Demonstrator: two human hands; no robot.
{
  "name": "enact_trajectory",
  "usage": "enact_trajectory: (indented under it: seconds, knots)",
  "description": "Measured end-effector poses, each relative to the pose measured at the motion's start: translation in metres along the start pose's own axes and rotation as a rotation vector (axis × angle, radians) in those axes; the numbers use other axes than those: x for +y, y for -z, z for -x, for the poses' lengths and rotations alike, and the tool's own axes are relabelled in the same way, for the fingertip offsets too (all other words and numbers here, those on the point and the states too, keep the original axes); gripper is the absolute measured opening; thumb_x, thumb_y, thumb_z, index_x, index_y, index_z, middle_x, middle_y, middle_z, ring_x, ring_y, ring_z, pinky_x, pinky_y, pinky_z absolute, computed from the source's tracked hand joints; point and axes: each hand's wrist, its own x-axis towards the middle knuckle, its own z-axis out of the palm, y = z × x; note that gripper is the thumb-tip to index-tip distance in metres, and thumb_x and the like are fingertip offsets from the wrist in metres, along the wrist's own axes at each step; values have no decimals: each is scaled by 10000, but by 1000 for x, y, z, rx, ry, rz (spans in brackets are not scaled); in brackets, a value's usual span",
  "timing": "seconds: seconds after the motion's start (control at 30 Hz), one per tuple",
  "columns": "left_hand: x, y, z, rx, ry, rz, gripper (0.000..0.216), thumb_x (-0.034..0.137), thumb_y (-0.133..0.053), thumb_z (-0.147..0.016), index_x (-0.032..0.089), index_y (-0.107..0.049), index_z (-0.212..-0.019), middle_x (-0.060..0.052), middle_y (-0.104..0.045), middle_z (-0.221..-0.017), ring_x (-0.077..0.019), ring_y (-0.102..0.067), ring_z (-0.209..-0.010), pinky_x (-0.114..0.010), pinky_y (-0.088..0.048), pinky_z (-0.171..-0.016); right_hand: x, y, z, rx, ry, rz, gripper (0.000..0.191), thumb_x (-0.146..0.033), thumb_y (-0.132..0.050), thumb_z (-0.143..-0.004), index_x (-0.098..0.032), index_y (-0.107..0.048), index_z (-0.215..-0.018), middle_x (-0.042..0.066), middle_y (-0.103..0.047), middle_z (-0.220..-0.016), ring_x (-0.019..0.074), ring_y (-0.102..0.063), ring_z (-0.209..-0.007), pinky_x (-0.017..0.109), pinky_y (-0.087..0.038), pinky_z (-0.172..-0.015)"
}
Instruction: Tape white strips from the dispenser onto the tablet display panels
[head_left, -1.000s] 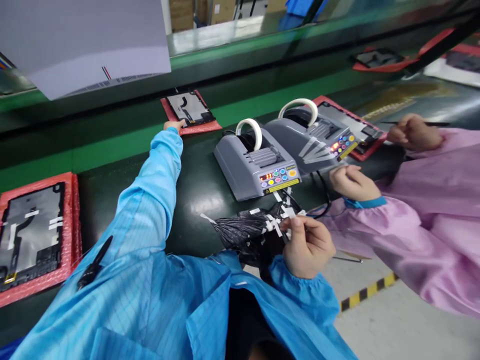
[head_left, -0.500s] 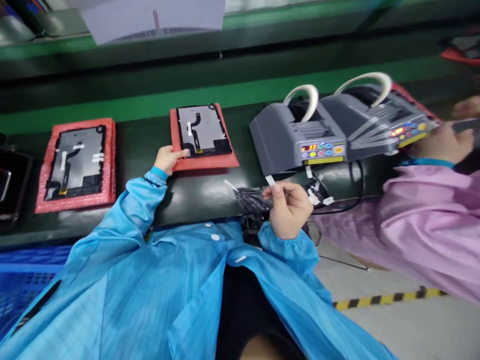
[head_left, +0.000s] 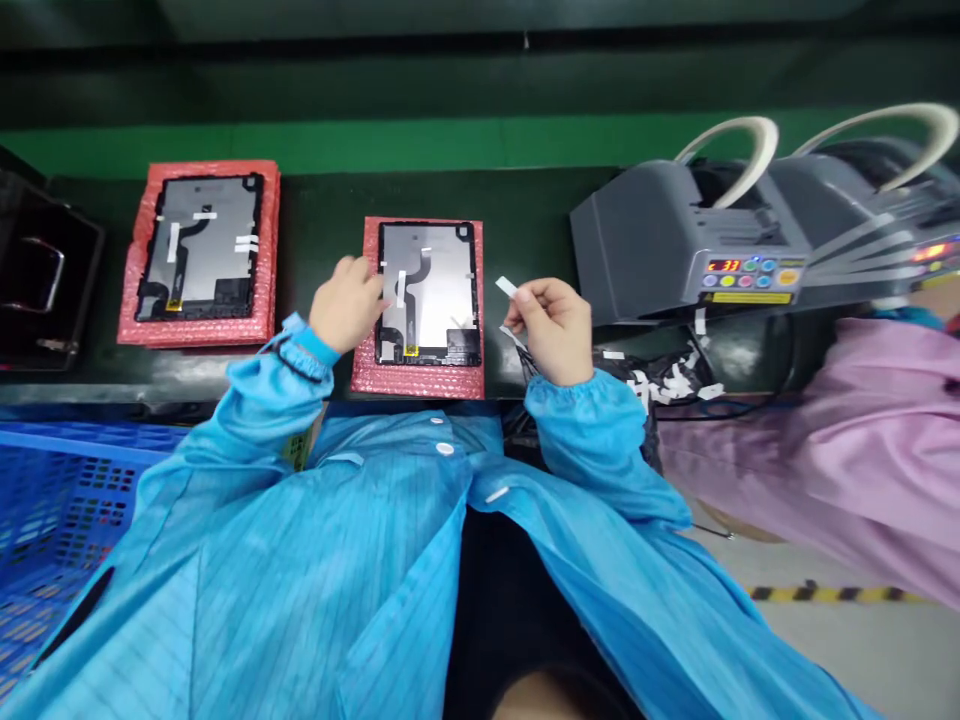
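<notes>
Head | shows panel (head_left: 448, 282) closer than before | pinches white strip (head_left: 506, 286) in right grip (head_left: 557, 332) | has left grip (head_left: 347, 305) at panel's edge, hold unclear

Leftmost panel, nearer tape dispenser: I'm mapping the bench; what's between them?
Head view: the left hand, a second panel on red wrap, and the right hand holding a white strip.

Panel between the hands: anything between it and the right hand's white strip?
Nothing visible: the right hand holds the white strip beside the panel, with only a sliver of red wrap and dark bench between.
</notes>
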Motion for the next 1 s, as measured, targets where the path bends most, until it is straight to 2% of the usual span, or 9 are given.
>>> enact_trajectory:
  seconds: [0.07, 0.1, 0.2, 0.3, 0.47, 0.6, 0.73, 0.9, 1.0]
  knots:
    - [-11, -9, -30, -34, -322, 21, 322, 324, -490, -960, 202, -666, -1199, -117, -594, -1336, -331, -451, -1312, -455, -393, -1040, 5, -9, -17, -70, -65, 8, 401, -548, -672, -800, -195, -511, -698, -51, -495, -522, 62, -453, -445, 187, -347, -438]
    - [-17, -17, -44, -52, -416, 43, 336, 338, -483, -964, 231, -651, -1234, -90, -565, -1391, -329, -411, -1349, -481, -339, -1090, 8, -14, -25, -106, -99, 11, 369, -498, -670, -817, -196, -500, -689, -54, -482, -509, 62, -440, -437, 187, -331, -432]
    - [-34, -42, -74, -85, -529, 73, 425, 444, -471, -963, 257, -596, -1324, -69, -502, -1477, -354, -310, -1410, -577, -176, -1153, 14, -31, -51, -209, -178, 58, 285, -349, -654, -845, -202, -475, -679, -68, -433, -476, 63, -389, -420, 197, -301, -438]
    - [-46, -57, -84, -94, -552, 97, 523, 573, -432, -953, 272, -571, -1356, -74, -470, -1506, -365, -260, -1419, -628, -97, -1149, 17, -48, -71, -281, -205, 193, 240, -250, -642, -837, -199, -470, -678, -67, -415, -490, 73, -382, -459, 215, -329, -495]
    - [-51, -61, -84, -91, -567, 167, 608, 674, -368, -938, 283, -573, -1357, -82, -445, -1523, -375, -265, -1413, -644, -75, -1150, 14, -74, -89, -316, -164, 459, 202, -215, -597, -840, -186, -504, -664, -8, -514, -584, 131, -510, -627, 272, -442, -665]
    - [-47, -59, -83, -94, -520, 276, 572, 689, -470, -886, 312, -624, -1288, -54, -468, -1506, -375, -278, -1417, -632, -66, -1163, 12, -87, -96, -332, -152, 583, 204, -208, -582, -850, -183, -529, -655, 42, -603, -679, 177, -593, -770, 321, -474, -795]
    - [-43, -55, -82, -117, -440, 381, 523, 682, -610, -789, 362, -671, -1197, -8, -517, -1467, -386, -299, -1415, -621, -77, -1172, 14, -93, -102, -336, -151, 738, 197, -208, -587, -838, -185, -549, -646, 61, -629, -708, 204, -622, -830, 350, -485, -860]
    - [-41, -52, -81, -95, -450, 381, 615, 630, -624, -807, 272, -618, -1308, -78, -533, -1458, -390, -314, -1404, -634, -85, -1174, 19, -96, -105, -337, -94, 813, 142, -219, -585, -831, -177, -593, -695, 92, -647, -723, 245, -642, -901, 377, -491, -909]
    - [-41, -52, -80, -72, -438, 401, 643, 641, -640, -792, 255, -622, -1306, -96, -565, -1425, -389, -338, -1390, -635, -114, -1173, 16, -101, -101, -315, -104, 845, 133, -224, -590, -839, -167, -602, -720, 123, -658, -768, 277, -641, -958, 408, -479, -932]
